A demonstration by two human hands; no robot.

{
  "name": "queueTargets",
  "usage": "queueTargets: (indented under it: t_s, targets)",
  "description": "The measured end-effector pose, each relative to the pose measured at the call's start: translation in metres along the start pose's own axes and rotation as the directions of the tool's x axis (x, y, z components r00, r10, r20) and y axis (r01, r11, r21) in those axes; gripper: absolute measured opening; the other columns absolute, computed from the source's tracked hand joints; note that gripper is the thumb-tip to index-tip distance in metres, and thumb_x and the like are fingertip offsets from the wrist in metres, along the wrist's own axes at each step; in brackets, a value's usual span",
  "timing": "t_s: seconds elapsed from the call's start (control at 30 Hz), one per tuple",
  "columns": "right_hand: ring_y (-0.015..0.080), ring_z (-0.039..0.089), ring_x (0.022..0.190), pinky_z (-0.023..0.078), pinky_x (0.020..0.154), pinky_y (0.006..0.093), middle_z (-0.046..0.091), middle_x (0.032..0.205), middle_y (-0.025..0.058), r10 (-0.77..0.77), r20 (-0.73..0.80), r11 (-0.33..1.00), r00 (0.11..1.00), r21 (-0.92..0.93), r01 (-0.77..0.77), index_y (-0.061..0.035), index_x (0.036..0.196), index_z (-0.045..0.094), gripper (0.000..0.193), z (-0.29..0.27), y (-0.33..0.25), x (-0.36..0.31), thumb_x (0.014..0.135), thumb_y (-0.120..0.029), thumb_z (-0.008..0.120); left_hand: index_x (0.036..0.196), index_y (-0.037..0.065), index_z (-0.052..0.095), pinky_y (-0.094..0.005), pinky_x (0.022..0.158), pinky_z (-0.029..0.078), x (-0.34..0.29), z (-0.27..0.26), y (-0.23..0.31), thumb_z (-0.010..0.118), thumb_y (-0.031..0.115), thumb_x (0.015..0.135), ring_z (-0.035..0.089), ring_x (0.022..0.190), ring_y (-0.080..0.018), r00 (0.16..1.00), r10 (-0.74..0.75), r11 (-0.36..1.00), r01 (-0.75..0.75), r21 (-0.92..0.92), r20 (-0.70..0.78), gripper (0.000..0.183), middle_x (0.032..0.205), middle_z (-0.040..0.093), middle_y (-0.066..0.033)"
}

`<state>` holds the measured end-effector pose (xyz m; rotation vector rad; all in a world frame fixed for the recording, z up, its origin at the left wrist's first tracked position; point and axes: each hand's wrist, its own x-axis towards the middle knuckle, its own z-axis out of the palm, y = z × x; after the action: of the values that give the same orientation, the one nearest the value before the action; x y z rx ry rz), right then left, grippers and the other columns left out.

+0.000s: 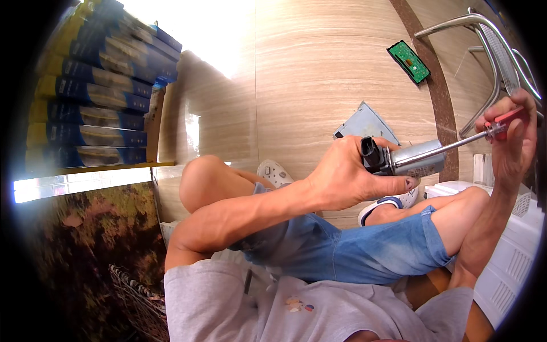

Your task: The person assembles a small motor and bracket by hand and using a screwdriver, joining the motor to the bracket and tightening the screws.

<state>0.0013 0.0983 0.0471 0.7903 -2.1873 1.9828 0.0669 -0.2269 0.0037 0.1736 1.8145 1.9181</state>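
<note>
Head cam: L hand (343, 174) wrapped round metal cyl (428, 165), ctr-right; R hand (514, 145) gripping screwdriver (461, 142), far right; PCB (409, 61) on floor (310, 68), upper right.

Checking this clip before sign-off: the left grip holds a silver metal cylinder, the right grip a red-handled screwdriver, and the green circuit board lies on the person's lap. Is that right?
Not quite: the green circuit board is misplaced; the head view shows it on the floor. The left grip does hold the silver metal cylinder, and the right grip the red-handled screwdriver.
</note>
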Motion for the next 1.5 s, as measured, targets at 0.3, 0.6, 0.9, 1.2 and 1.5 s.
queueTargets:
  t_s: [0.3, 0.6, 0.9, 1.2, 1.5]
  targets:
    - [0.038, 0.072, 0.097, 0.061, 0.067, 0.0315, 0.063, 0.129, 0.0202, -0.116, 0.194, 0.981, 0.974, 0.173, 0.082, -0.0122, 0.137, 0.047, 0.044, 0.016, -0.015, 0.015, 0.101, -0.034, 0.061, 0.099, -0.001, 0.074, -0.0241, 0.06, 0.049, 0.008, -0.001, 0.002, 0.088, 0.023, 0.079, 0.058, 0.067, -0.0043, 0.998, -0.057, 0.988, 0.057, -0.144, 0.008, 0.034, 0.077, 0.069, -0.0004]
    - [0.0277, 0.069, 0.104, 0.059, 0.082, 0.0359, 0.064, 0.117, 0.0211, -0.078, 0.051, 0.996, 0.996, -0.044, 0.08, -0.0066, 0.141, 0.042, 0.051, 0.011, -0.011, 0.005, 0.1, -0.028, 0.063, 0.101, -0.002, 0.073, -0.0249, 0.061, 0.049, 0.01, 0.0, 0.002, 0.087, 0.025, 0.08, 0.058, 0.068, -0.0047, 1.0, -0.012, 1.0, 0.012, -0.02, 0.004, 0.037, 0.075, 0.069, -0.0013]
    - [0.0278, 0.068, 0.107, 0.056, 0.077, 0.0326, 0.063, 0.118, 0.0217, -0.01, 0.052, 0.987, 0.999, -0.158, 0.018, -0.0067, 0.144, 0.041, 0.053, -0.009, -0.012, -0.008, 0.1, -0.028, 0.062, 0.101, 0.0, 0.074, -0.0258, 0.061, 0.05, 0.012, -0.001, 0.003, 0.087, 0.026, 0.079, 0.059, 0.066, -0.0051, 0.999, -0.033, 0.999, 0.034, -0.031, 0.001, 0.037, 0.075, 0.07, -0.0021]
    - [0.0258, 0.068, 0.105, 0.056, 0.085, 0.0341, 0.064, 0.115, 0.0183, -0.016, -0.142, 0.997, 0.99, 0.071, 0.026, -0.0059, 0.138, 0.044, 0.048, 0.043, -0.012, 0.003, 0.1, -0.03, 0.063, 0.102, -0.001, 0.074, -0.0268, 0.059, 0.049, 0.008, -0.004, -0.003, 0.087, 0.028, 0.078, 0.058, 0.063, -0.0064, 0.997, 0.077, 0.989, -0.076, 0.127, -0.008, 0.04, 0.072, 0.069, -0.0038]
    - [0.0264, 0.07, 0.105, 0.059, 0.081, 0.032, 0.066, 0.114, 0.0196, 0.008, 0.058, 0.999, 0.998, -0.041, -0.006, -0.0077, 0.136, 0.046, 0.043, -0.003, -0.002, -0.007, 0.102, -0.027, 0.06, 0.101, 0.001, 0.075, -0.0266, 0.059, 0.049, 0.006, -0.003, -0.002, 0.087, 0.032, 0.078, 0.057, 0.063, -0.0056, 0.999, 0.041, 0.992, -0.04, 0.12, -0.003, 0.041, 0.07, 0.068, -0.003]
